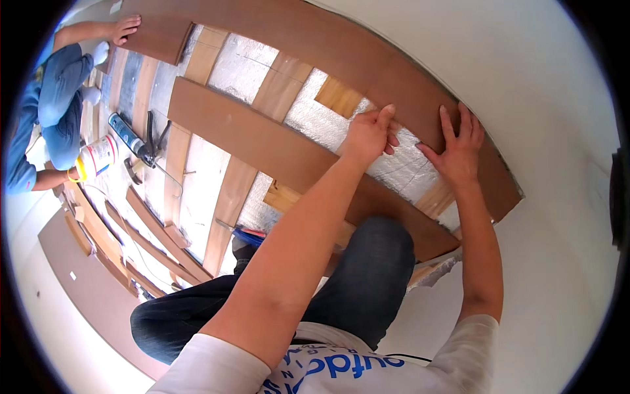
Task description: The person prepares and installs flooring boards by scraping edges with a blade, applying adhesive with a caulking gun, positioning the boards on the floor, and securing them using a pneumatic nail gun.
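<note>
head view shows me the right hand (459, 146) spread wide on the brown plank (387, 72) beside the white wall (531, 92), the left hand (369, 134) curled near its edge, though whether gripping anything i cannot tell.

Bare battens (230, 203) over foil (243, 60) suggest a room under renovation

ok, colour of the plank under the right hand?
The plank is plain brown, best seen in the head view.
</note>
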The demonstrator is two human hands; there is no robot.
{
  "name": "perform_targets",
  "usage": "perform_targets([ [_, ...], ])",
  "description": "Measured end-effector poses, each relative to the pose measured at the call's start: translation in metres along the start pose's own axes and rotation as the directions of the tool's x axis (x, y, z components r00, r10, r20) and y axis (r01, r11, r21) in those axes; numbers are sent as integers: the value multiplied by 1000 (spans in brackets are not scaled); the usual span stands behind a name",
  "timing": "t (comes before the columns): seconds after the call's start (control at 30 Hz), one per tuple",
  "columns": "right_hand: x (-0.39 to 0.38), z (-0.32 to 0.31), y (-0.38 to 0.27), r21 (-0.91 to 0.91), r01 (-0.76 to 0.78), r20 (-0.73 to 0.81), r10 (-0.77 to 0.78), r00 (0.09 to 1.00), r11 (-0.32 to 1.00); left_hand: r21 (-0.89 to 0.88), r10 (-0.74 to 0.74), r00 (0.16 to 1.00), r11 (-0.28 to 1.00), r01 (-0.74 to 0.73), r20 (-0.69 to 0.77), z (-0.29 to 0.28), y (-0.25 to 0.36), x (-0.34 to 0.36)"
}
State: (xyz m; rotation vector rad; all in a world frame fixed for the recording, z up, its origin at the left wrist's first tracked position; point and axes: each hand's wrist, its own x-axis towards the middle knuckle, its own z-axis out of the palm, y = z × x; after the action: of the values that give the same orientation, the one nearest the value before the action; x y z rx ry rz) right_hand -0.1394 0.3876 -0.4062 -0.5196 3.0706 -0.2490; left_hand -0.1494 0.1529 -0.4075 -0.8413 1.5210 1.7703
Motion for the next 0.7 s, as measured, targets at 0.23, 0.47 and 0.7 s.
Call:
perform_targets([
  [0.23, 2, 3, 0, 31, 30, -54, -28, 998, 999, 15, 60, 998, 998, -60, 0, 0, -2, -1],
  [0.47, 5, 3, -1, 75, 39, -74, -34, 997, 996, 39, 65, 998, 997, -64, -13, -1, -1, -2],
  [0.7, 7, 2, 0, 62, 31, -62, -27, 998, 998, 52, 96, 995, 994, -95, 1, -1, 1, -2],
])
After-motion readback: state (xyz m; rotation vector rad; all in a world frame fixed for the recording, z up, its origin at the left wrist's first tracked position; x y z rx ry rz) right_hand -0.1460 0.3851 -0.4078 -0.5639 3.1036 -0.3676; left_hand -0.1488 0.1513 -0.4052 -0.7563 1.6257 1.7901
